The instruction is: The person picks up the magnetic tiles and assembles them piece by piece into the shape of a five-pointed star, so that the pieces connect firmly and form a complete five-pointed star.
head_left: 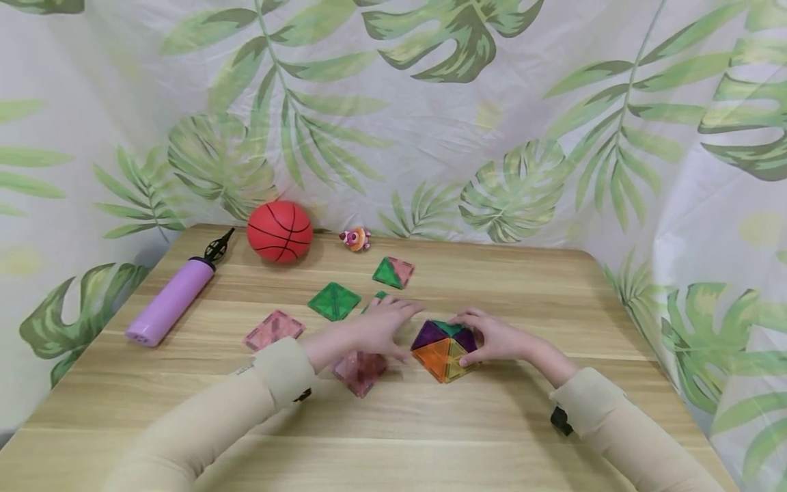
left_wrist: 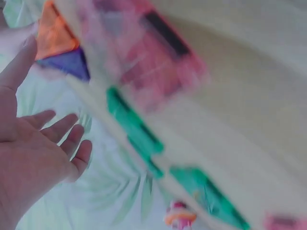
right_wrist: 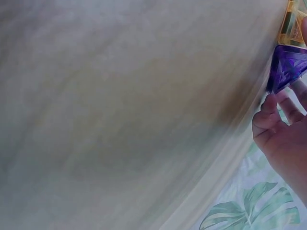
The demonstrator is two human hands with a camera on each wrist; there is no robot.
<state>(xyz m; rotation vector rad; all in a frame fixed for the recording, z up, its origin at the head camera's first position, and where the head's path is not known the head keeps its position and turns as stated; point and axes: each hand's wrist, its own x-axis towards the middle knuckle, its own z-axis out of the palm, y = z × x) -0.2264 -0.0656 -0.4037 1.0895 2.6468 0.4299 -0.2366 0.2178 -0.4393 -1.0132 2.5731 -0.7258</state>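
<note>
A domed shape of triangular magnetic tiles (head_left: 435, 357), in orange, yellow, purple and green, stands right of the table's middle. My right hand (head_left: 496, 338) holds it from the right, thumb at the yellow tile and fingers round the back. In the right wrist view a purple tile (right_wrist: 288, 69) shows by the fingertips. My left hand (head_left: 382, 328) hovers left of the shape with fingers spread and an empty palm. Pink magnetic tiles (head_left: 361, 376) lie below it, and it partly hides a green tile (head_left: 381, 295). The left wrist view is blurred.
Farther left lie a green tile square (head_left: 334, 301) and pink tiles (head_left: 274, 328); a green-and-pink square (head_left: 393, 272) lies behind. A purple hand pump (head_left: 172, 301), a red ball (head_left: 279, 232) and a small toy figure (head_left: 354, 239) are along the left and back of the table.
</note>
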